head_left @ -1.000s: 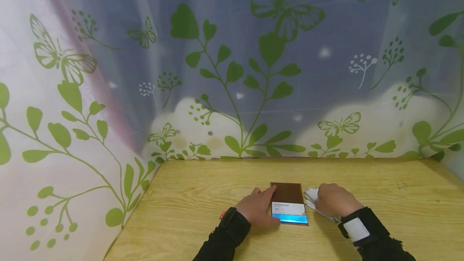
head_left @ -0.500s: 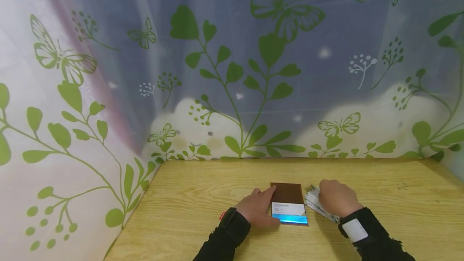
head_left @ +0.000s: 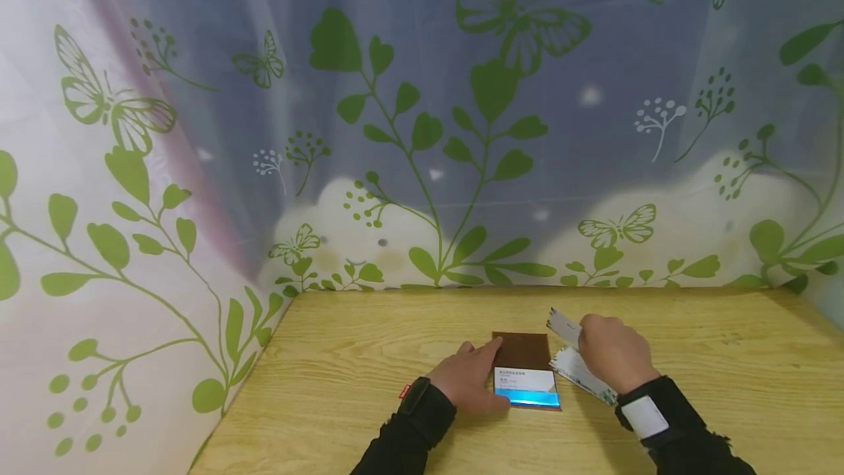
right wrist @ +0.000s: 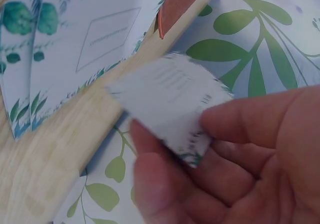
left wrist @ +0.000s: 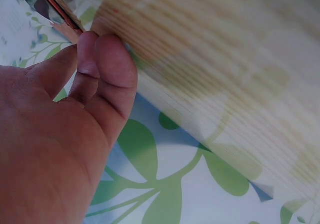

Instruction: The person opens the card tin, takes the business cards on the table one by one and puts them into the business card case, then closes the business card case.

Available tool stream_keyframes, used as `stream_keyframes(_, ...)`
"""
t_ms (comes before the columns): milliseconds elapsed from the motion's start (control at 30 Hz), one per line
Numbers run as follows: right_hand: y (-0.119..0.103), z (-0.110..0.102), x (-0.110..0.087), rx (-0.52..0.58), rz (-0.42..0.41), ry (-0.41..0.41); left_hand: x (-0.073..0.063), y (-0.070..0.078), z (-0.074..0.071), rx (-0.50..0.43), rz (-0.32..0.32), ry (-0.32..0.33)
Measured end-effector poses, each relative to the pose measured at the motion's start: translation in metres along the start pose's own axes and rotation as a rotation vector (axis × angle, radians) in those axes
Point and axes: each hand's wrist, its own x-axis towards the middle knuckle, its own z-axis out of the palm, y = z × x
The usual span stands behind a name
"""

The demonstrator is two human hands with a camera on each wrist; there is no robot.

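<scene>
A flat brown card holder point(head_left: 521, 350) lies on the table, its lower half a white panel with a shiny blue band. My left hand point(head_left: 464, 380) rests at its left side, index finger along the upper left edge and thumb over the lower left corner. In the left wrist view, the fingertips meet the holder's edge point(left wrist: 57, 9). My right hand point(head_left: 616, 349) pinches a white business card point(right wrist: 172, 101) with a leafy border between thumb and fingers, raised off the table. Below it, overlapping business cards point(right wrist: 107, 38) with green leaves lie right of the holder.
The wood-grain table point(head_left: 343, 358) ends at the back against a hanging curtain point(head_left: 395, 130) printed with leaves and butterflies. More of this curtain hangs along the left side. Black straps point(head_left: 662, 416) wrap both wrists.
My right hand has risen slightly and lifted one business card away from the others, exposing the cards underneath. My left hand and the card holder have stayed in place.
</scene>
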Motion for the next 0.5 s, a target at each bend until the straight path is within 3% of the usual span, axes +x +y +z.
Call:
stream_keyframes(200, 0.0005, 0.0024, 0.0016, 0.057, -0.055, 0.069, -0.0009, 0.0003, -0.0011, -0.004, 0.000, -0.008)
stream_keyframes(333, -0.0007, 0.0047, 0.0044, 0.133, -0.088, 0.050, -0.0016, 0.0008, -0.0021, -0.003, 0.007, -0.009)
stream_keyframes(500, -0.0037, 0.0092, 0.0081, 0.230, -0.200, 0.008, -0.0027, 0.0021, -0.0029, -0.014, 0.001, -0.011)
